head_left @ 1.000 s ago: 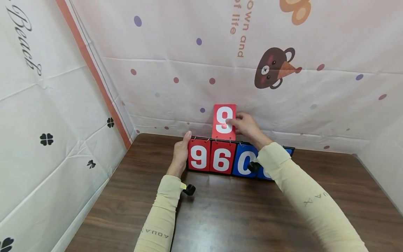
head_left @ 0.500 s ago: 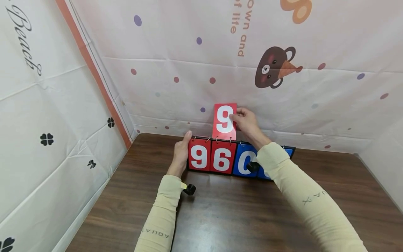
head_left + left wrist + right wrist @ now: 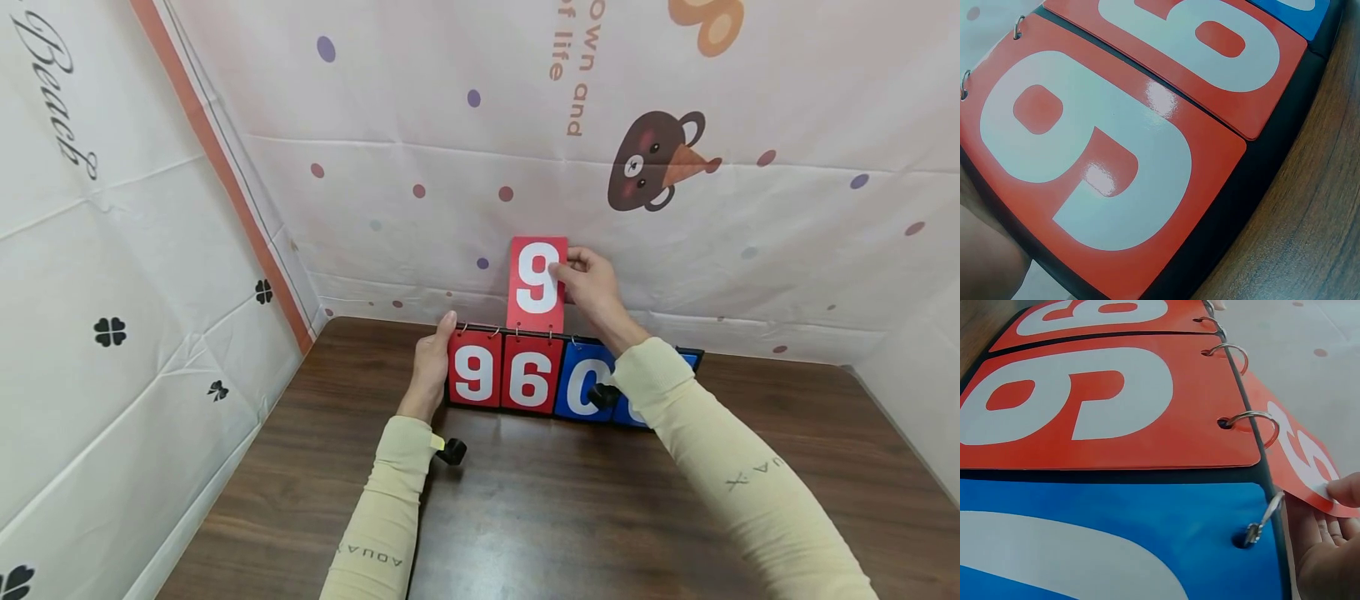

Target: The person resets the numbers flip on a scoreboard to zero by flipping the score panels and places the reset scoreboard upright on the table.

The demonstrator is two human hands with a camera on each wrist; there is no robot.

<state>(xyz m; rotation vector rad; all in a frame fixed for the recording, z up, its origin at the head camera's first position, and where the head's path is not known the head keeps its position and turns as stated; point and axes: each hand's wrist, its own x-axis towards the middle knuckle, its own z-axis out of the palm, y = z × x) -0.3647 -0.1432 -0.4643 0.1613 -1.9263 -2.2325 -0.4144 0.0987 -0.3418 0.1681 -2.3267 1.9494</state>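
A black flip scoreboard [image 3: 1264,172] stands on the table, with number cards hung on metal rings [image 3: 1260,419] along its top edge. My left hand [image 3: 429,368] grips the board's left end, its thumb showing at the top corner. Two red cards at the front read 9 [image 3: 475,373] and 6 [image 3: 529,377]; a blue 0 card [image 3: 582,382] is beside them. Another blue card is mostly hidden by my right forearm. Above the 6, my right hand [image 3: 596,292] pinches the right edge of a raised red 9 card [image 3: 525,304], still looped on its rings.
Brown wood-grain table [image 3: 525,508] extends in front of the board. A pale printed cloth [image 3: 412,233] hangs close behind it, and another cloth [image 3: 157,283] covers the left side. Small black cameras [image 3: 452,452] stick out from the wrists.
My right hand has risen slightly, and the pinched red 9 card stands a little higher above the board. The left hand and the board have stayed put.
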